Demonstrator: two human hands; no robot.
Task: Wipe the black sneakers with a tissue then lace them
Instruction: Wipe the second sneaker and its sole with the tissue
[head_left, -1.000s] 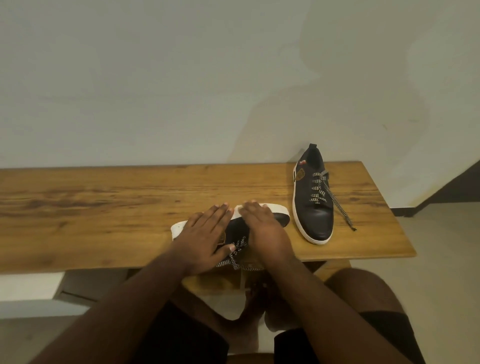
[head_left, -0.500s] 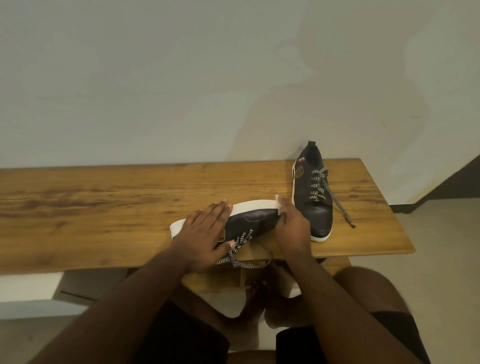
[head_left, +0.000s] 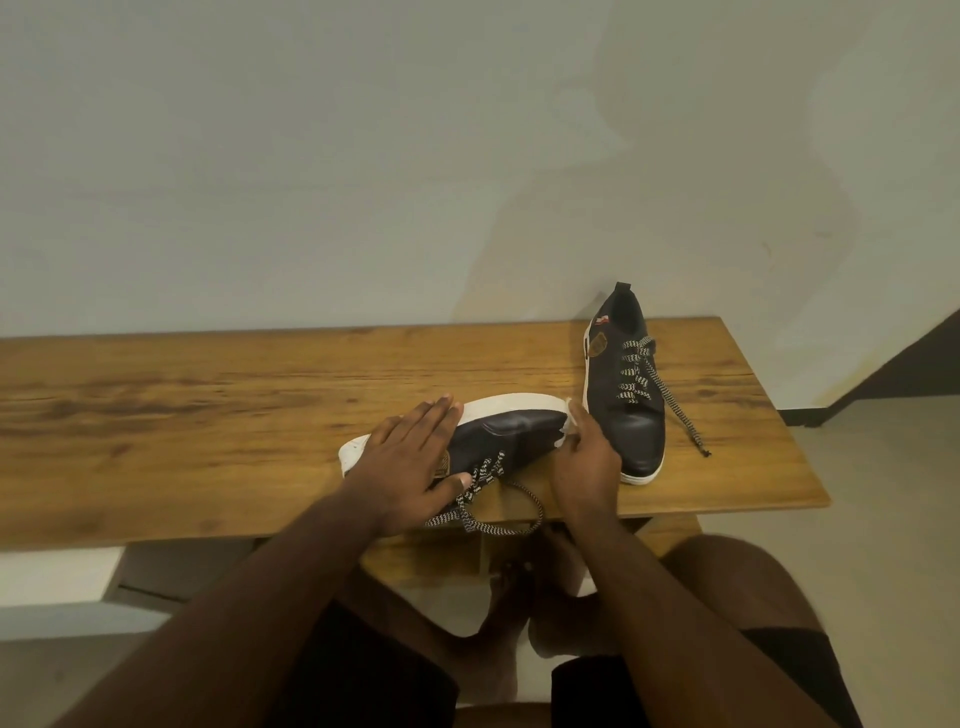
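Sneaker on its side | left hand stays flat | right hand slid toeward, pinching tissue

Near sneaker lies on its side on the wooden desk, sole facing away. Left hand rests flat on it. Right hand presses a white tissue against the toe. Second sneaker stands upright, just right.

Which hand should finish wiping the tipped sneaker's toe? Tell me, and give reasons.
Right. The right hand already holds the tissue against the tipped sneaker at its toe; the left hand lies flat on the heel end, steadying it.
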